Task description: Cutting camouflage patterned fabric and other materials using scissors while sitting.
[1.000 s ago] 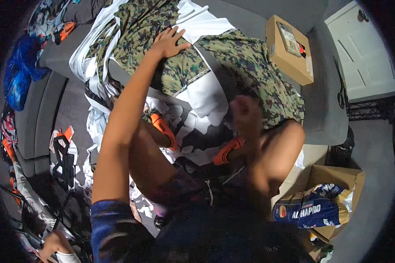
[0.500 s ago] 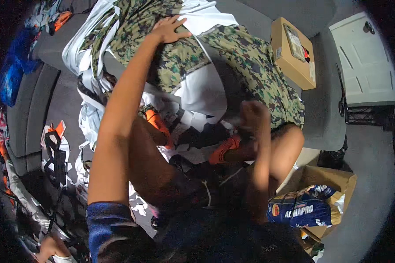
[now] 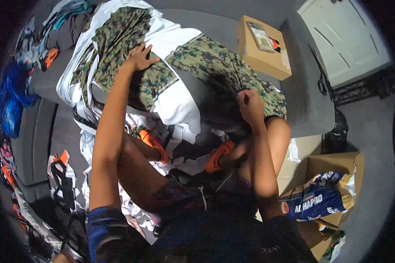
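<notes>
The blue bag (image 3: 309, 202) in the open carton (image 3: 358, 173) carries large white lettering; the dark shirt (image 3: 206, 243) has small pale writing. The camouflage cloth (image 3: 208, 55), with white panels, lies across the grey sofa (image 3: 307, 107), beside a cardboard box (image 3: 265, 65). The left hand (image 3: 140, 60) rests flat on this cloth, fingers widely spread. The right hand (image 3: 251, 106) is curled at its edge; I cannot tell whether it grips.

Right hand (image 3: 251, 107), motion-blurred in the preceding frames, now appears sharp, its curled fingers at the inner edge of the camouflage fabric (image 3: 268, 93). Lower left: another person's limb (image 3: 63, 258) has nearly left view.
</notes>
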The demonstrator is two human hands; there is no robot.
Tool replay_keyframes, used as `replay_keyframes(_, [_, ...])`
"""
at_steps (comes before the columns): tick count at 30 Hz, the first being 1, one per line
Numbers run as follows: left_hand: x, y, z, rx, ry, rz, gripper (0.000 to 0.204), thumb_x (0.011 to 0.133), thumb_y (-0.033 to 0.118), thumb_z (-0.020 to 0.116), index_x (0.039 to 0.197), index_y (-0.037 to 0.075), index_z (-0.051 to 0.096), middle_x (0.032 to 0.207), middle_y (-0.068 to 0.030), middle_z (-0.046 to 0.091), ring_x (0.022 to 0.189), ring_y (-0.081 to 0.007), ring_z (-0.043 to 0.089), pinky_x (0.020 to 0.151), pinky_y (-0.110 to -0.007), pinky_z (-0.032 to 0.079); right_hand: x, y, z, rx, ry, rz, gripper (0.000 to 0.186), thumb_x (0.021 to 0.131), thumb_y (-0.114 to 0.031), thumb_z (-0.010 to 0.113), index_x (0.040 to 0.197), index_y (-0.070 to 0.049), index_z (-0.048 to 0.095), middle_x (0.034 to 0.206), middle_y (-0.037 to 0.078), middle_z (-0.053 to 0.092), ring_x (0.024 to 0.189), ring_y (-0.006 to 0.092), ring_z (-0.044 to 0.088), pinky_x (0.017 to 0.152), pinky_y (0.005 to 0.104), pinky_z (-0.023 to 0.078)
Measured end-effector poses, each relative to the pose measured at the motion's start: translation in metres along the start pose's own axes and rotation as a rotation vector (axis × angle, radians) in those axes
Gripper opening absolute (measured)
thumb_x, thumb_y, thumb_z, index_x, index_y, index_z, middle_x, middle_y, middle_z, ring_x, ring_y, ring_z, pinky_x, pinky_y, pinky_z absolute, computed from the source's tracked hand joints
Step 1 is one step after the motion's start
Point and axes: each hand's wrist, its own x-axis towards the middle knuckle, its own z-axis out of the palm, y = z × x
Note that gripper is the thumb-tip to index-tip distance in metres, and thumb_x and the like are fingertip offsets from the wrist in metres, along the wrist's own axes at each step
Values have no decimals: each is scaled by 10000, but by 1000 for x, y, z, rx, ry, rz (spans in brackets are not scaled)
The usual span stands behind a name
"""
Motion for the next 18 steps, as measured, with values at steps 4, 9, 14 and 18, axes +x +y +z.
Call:
replay_keyframes(4, [-34, 34, -20, 72, -158, 145, 957, 715, 748, 465, 1433, 169, 213, 1488, -160, 107, 1349, -365, 157, 1090, -497, 149, -12, 6, -20, 159, -373, 55, 85, 738, -88, 591, 786, -25, 621, 709, 123, 596, 614, 265, 527, 604, 346, 431])
replay_keyframes(9, [-97, 75, -61, -167, -472, 331, 936, 743, 693, 508, 1420, 106, 237, 1456, -190, 186, 1337, -358, 203, 1061, -498, 243, -7, 16, -70, 75, -184, 170, 81, 750, -50, 531, 761, -39, 611, 648, 74, 569, 582, 200, 499, 578, 316, 423])
replay_keyframes(14, [-114, 98, -92, -685, -930, 232, 742, 824, 534, 553, 1380, 95, 335, 1389, -187, 319, 1270, -339, 343, 1017, -453, 338, 17, 35, -122, 170, 453, -55, 116, 828, -60, 534, 917, -20, 597, 810, 53, 618, 709, 138, 542, 682, 252, 442])
replay_keyframes(18, [-52, 83, -70, -748, -301, 372, 517, 881, 361, 556, 1300, 77, 457, 1298, -161, 443, 1175, -301, 451, 983, -385, 381, 18, 38, -117, 281, 553, 11, 122, 834, -64, 540, 931, -17, 598, 824, 48, 621, 712, 133, 541, 683, 245, 443])
